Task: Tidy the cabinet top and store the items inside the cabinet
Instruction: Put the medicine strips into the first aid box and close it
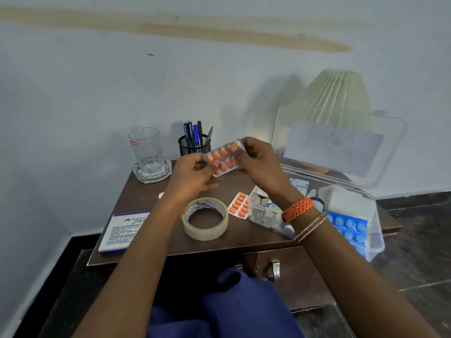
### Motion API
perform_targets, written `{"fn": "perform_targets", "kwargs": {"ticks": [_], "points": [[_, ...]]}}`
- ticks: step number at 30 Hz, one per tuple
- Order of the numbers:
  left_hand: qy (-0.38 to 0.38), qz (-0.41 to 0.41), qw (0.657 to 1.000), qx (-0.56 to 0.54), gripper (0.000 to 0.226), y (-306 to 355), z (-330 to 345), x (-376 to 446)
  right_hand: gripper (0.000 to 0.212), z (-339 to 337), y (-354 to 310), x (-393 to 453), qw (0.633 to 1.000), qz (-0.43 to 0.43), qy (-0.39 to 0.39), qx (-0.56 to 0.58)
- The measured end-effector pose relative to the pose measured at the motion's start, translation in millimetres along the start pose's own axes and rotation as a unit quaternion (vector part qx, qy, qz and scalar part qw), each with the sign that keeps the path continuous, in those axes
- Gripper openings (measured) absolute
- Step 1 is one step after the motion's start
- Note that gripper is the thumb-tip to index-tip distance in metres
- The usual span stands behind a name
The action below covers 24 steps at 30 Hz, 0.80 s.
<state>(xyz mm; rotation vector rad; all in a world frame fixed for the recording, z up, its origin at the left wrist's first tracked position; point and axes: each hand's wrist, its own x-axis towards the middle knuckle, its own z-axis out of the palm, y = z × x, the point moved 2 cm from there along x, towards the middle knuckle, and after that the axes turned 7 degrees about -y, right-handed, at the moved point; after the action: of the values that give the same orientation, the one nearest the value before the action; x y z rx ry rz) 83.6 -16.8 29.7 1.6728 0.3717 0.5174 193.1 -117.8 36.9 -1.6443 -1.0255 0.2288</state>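
Above the dark wooden cabinet top point(151, 191), both hands hold a blister strip of orange tablets point(224, 157). My left hand point(192, 176) pinches its lower left end, and my right hand point(258, 159) pinches its upper right end. A second orange tablet strip point(239, 205) lies flat on the top beside a clear plastic box point(373, 230). The box stands open with its lid point(341, 142) tilted back. Inside it lie a blue blister strip point(351, 226) and small medicine packs.
A roll of clear tape point(206, 219) sits at the front middle. A white stamp pad box point(122, 231) lies at the front left. A glass point(146, 152) and a mesh pen holder point(194, 145) stand at the back. The cabinet door handle point(274, 269) is below.
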Motion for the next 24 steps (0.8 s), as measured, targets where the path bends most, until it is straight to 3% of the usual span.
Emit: {"fn": "perform_targets", "kwargs": {"ticks": [5, 11, 14, 18, 24], "points": [[0.025, 0.021, 0.999, -0.036, 0.008, 5, 4, -4, 0.009, -17, -7, -24, 0.998, 0.025, 0.039, -0.029], [-0.057, 0.029, 0.998, -0.017, 0.014, 7, 29, -11, 0.01, -32, -12, -57, 0.996, 0.013, 0.058, -0.065], [-0.109, 0.019, 0.994, 0.01, 0.013, 4, 51, -14, 0.016, -52, -1, -79, 0.989, 0.03, 0.121, -0.085], [-0.174, 0.027, 0.982, 0.074, 0.02, -7, 84, -20, 0.014, -87, 20, -118, 0.962, 0.059, 0.22, -0.151], [-0.273, 0.033, 0.952, 0.136, 0.025, -19, 120, -25, 0.024, -117, 39, -151, 0.924, 0.104, 0.262, -0.259]]}}
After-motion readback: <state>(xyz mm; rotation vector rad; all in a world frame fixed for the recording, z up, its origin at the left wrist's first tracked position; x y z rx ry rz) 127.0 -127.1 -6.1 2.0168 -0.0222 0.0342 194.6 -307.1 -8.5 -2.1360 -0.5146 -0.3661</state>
